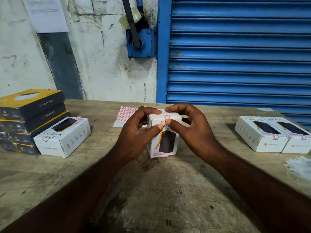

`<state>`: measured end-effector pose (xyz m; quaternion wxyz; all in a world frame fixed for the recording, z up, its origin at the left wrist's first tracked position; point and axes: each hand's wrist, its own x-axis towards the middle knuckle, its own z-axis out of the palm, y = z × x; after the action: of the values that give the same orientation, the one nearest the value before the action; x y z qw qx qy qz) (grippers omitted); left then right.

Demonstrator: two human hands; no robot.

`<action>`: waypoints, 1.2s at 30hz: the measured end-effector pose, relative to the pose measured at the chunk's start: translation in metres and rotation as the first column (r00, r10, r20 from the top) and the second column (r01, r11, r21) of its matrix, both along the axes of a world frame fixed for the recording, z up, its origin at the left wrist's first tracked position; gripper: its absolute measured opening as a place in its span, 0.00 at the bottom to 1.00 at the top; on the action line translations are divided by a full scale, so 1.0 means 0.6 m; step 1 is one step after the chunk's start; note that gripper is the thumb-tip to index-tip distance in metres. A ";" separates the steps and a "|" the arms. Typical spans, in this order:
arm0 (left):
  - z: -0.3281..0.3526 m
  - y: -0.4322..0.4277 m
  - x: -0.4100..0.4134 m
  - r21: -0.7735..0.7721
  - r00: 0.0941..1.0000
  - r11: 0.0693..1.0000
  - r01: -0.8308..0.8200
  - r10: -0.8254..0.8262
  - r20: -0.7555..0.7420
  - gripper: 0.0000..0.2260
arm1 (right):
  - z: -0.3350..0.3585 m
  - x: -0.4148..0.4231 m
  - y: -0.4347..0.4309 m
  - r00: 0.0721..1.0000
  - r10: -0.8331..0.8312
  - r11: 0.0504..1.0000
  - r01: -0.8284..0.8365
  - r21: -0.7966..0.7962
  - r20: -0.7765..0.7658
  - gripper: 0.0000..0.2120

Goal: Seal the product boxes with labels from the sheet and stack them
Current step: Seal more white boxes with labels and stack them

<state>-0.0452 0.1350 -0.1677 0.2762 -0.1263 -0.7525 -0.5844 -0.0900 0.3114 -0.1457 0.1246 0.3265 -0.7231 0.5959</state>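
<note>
One white product box (pixel 164 140) stands upright on the bench (pixel 151 190). The left hand (pixel 136 132) and right hand (pixel 193 130) grip its top, fingers curled, thumbs pressing a red-edged label (pixel 167 117) onto it. The label sheet (pixel 124 115) lies just behind at eleven o'clock.

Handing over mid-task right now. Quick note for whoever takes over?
Left hand and right hand both grip the upright white box at the centre of the table, thumbs by the red-edged label on its top edge.
Label sheet lies just behind it.
Labels show on the two right white boxes, side by side, and the left white box, against the Lapcare stack.
Left: press this label down, then stack the white boxes; none is stacked yet.
</note>
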 end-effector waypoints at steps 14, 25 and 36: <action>-0.001 -0.009 -0.004 0.089 0.996 0.993 0.084 -0.087 0.028 0.13 | -0.006 -0.008 -0.002 0.998 0.004 0.999 0.000 0.050 -0.067 0.09; 0.000 -0.005 -0.002 0.084 0.996 0.993 0.083 -0.086 0.035 0.14 | -0.008 -0.012 0.001 0.997 0.043 0.999 -0.041 0.031 -0.067 0.11; -0.003 0.010 0.001 0.101 1.000 0.995 -0.003 0.005 -0.020 0.18 | -0.018 -0.013 0.003 0.980 0.193 0.978 -0.187 -0.096 0.053 0.15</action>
<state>-0.0444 0.1407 -0.1692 0.2909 -0.1167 -0.7194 -0.6199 -0.0981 0.3132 -0.1564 0.0593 0.3695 -0.6643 0.6470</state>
